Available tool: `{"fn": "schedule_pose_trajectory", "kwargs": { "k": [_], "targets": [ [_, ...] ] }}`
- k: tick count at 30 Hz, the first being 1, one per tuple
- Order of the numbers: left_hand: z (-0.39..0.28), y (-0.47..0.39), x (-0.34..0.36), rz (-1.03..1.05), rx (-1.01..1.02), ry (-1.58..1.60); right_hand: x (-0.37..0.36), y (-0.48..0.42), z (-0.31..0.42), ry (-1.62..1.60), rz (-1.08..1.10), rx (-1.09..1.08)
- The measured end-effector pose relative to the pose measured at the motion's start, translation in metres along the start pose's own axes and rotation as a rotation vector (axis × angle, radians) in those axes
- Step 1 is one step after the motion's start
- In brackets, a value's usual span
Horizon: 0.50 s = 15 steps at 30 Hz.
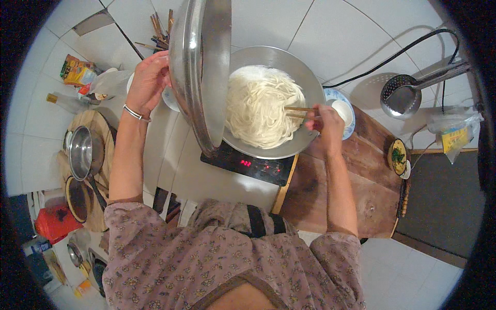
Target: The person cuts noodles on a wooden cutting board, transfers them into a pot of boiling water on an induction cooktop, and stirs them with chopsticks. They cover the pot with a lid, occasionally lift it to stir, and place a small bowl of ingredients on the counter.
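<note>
My left hand (149, 83) holds a large metal pot lid (197, 77) tilted on its edge, beside the left rim of a wide metal pan. Pale noodles (267, 110) lie heaped in the pan (312, 91), with white foam or flour-like stuff at their upper side; which it is I cannot tell. The pan stands on a black induction cooker (252, 166) with lit red digits. In my right hand (327, 120), over the pan's right rim, is a pair of wooden chopsticks (296, 112), their tips in the noodles. Part of the left fingers is hidden behind the lid.
A blue-rimmed plate (350, 128) with a white bowl (341, 110) stands right of the pan, by a wooden board (341, 182). A skimmer (401, 97) hangs at the right, near a bowl of chopped greens (398, 157). At the left, a metal saucepan (81, 153) rests on round wooden boards.
</note>
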<state>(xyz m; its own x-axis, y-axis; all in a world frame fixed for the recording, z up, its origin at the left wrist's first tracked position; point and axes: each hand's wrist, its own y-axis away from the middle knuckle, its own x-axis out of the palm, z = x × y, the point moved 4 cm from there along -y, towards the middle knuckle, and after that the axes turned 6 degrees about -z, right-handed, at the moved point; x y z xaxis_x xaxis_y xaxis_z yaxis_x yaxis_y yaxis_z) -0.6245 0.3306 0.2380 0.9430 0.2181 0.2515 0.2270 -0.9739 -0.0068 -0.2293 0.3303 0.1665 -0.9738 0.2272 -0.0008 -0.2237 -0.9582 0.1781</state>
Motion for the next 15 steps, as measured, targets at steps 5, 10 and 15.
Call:
{"fn": "schedule_pose_trajectory", "kwargs": {
  "k": [5,10,15],
  "targets": [
    [-0.003,-0.003,-0.003,0.04,0.027,-0.023,0.044,-0.002,-0.024,-0.168,0.04,0.016],
    [-0.003,-0.003,-0.014,-0.017,0.033,-0.054,0.049,0.001,-0.029,-0.378,-0.001,0.085],
    [-0.015,0.003,-0.006,-0.045,0.027,-0.041,0.044,0.011,-0.01,-0.52,-0.109,-0.014]
  ]
}}
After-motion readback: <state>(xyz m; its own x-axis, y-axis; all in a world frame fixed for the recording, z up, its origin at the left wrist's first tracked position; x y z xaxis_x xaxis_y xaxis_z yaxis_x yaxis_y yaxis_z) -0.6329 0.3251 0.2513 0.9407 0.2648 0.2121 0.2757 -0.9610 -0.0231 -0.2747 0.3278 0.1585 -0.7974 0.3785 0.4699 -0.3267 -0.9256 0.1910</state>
